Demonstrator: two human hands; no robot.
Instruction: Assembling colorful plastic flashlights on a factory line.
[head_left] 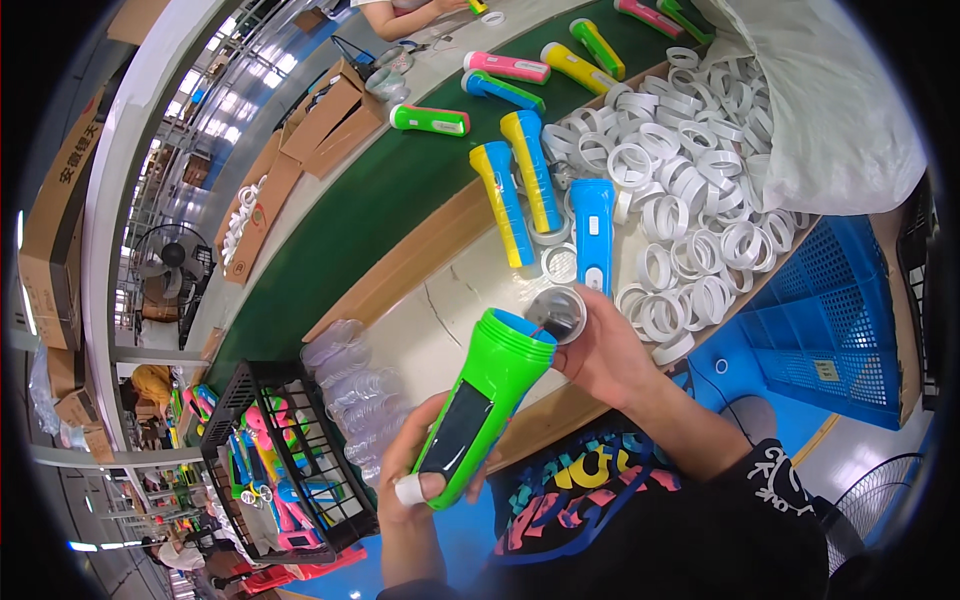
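Observation:
My left hand is wrapped around a green flashlight body with a dark rectangular panel on its side; a white wrap covers the thumb. The body is tilted, and its threaded wide end gapes toward the upper right, showing a blue inside. Beside that opening, my right hand grips a round, shiny flashlight reflector between its fingers. What looks like a thin reddish wire shows between reflector and body. Just beyond the right hand lies a blue flashlight, next to two yellow-and-blue flashlights.
White plastic rings are heaped at the right under a white bag. Stacked clear lenses line the bench's left end, beside a black crate of flashlights. More flashlights lie on a green belt. Blue crates stand right.

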